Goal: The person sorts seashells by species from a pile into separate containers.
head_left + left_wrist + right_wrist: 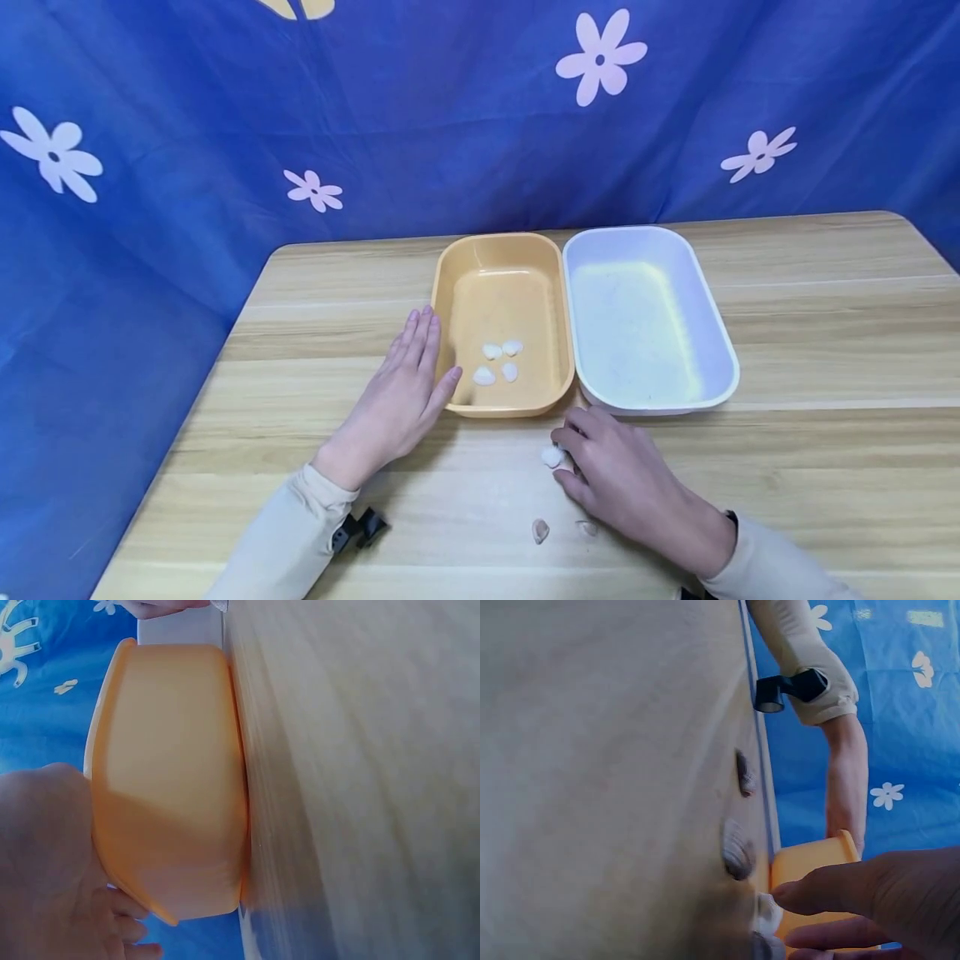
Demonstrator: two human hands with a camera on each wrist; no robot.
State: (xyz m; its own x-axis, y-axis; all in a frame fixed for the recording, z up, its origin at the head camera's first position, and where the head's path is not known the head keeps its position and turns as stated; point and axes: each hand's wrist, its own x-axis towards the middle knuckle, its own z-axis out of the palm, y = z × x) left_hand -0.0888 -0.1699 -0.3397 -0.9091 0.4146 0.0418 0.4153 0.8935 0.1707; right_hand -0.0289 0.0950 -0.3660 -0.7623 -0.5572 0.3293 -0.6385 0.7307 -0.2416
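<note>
My left hand (397,392) lies with straight fingers along the left side of the orange tray (504,410), thumb over its rim. Several small white shells (484,376) sit inside that tray. In front of the trays, my right hand (630,475) has its fingers curled, and thumb and fingertips pinch a white seashell (552,456) at the tabletop. Close below that hand lie a brownish shell (540,531) and a second, paler one (587,528). The right wrist view shows a ridged shell (739,851) near the thumb; the pinched shell is partly hidden there.
A white tray (658,407) stands against the orange tray's right side. Both rest on a wooden table (825,358), with a blue flowered cloth (450,108) hanging behind and at the left. A black wrist device (360,529) is at the left sleeve.
</note>
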